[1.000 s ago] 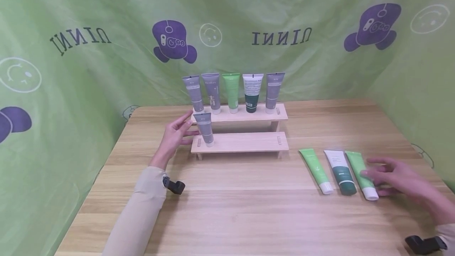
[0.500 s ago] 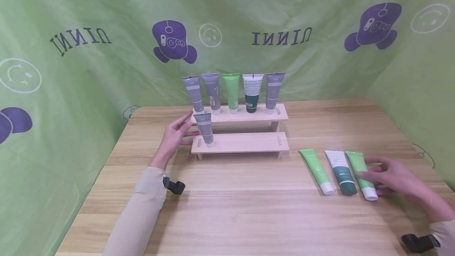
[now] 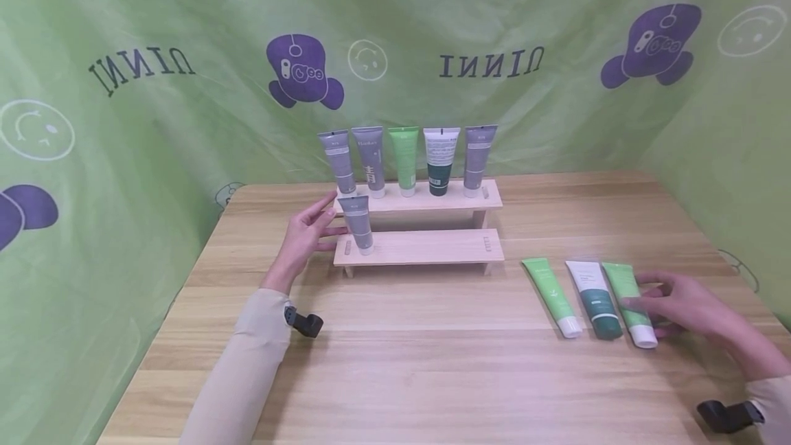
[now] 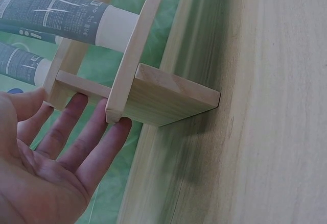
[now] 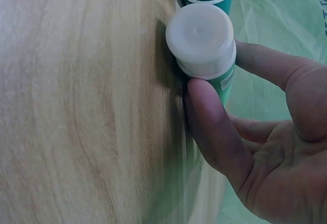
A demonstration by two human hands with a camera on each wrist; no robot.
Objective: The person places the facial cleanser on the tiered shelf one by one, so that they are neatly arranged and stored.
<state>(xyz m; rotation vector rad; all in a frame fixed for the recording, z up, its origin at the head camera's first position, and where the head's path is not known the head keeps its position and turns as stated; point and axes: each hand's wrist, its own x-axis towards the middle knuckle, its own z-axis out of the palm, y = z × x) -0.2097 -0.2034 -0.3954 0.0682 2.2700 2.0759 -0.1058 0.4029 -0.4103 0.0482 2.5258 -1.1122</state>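
Note:
At the left end of a two-step wooden display stand [image 3: 432, 247], my left hand [image 3: 303, 234] rests its loosely spread fingers [image 4: 104, 150] against the side boards. Just right of those fingers, a grey squeeze tube [image 3: 356, 225] stands cap-down on the lower step. My right hand [image 3: 692, 304] is around a green squeeze tube [image 3: 623, 280] lying on the table, thumb across it and fingers along its right edge. Its white cap [image 5: 199, 35] faces the right wrist camera. To its left lie a white-and-dark-green tube [image 3: 595, 297] and another green tube [image 3: 548, 290].
Several tubes stand in a row on the upper step, among them a green tube [image 3: 405, 160], a white-and-green tube [image 3: 440, 160] and a grey tube [image 3: 478, 156]. A green printed cloth [image 3: 395, 33] surrounds the wooden table [image 3: 402, 376] at the back and sides.
My right hand has shifted slightly left, its thumb reaching further over the green tube. The left hand and the stand have stayed in place.

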